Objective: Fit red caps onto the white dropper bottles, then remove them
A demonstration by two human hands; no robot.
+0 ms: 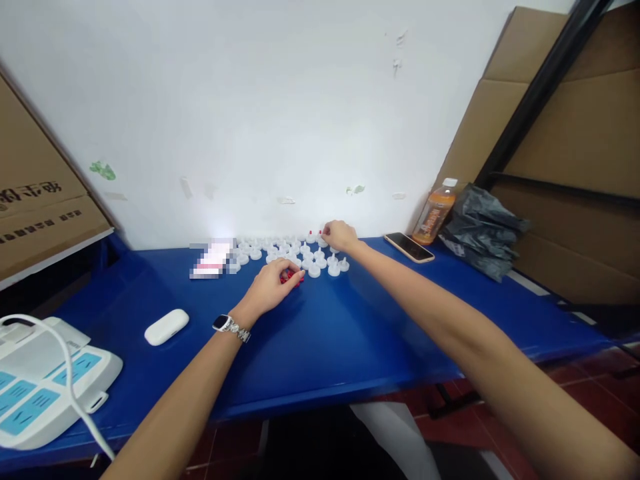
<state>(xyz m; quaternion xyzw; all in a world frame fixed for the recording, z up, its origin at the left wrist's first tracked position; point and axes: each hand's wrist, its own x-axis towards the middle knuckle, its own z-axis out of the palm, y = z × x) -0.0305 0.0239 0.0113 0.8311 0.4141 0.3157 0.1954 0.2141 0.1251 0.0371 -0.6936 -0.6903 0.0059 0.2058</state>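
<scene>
Rows of white, translucent nozzle caps (314, 271) stand upright at the back of the blue table (320, 360). My left hand (275, 285) is curled around several small red tips (295, 280), its thumb and fingers bent over them. At the far row, my right hand (341, 236) pinches a small red tip (321, 233) at the top of a nozzle cap. Just left of it, another nozzle cap carries a red tip (311, 233). My right fingers partly hide the caps behind them.
A blurred-out phone-like screen (214, 259) lies left of the caps. Nearer are a white earbud case (167, 327) and a power strip (60, 387) with a cable. On the right are a phone (409, 247), an orange drink bottle (434, 217) and a dark plastic bag (480, 227).
</scene>
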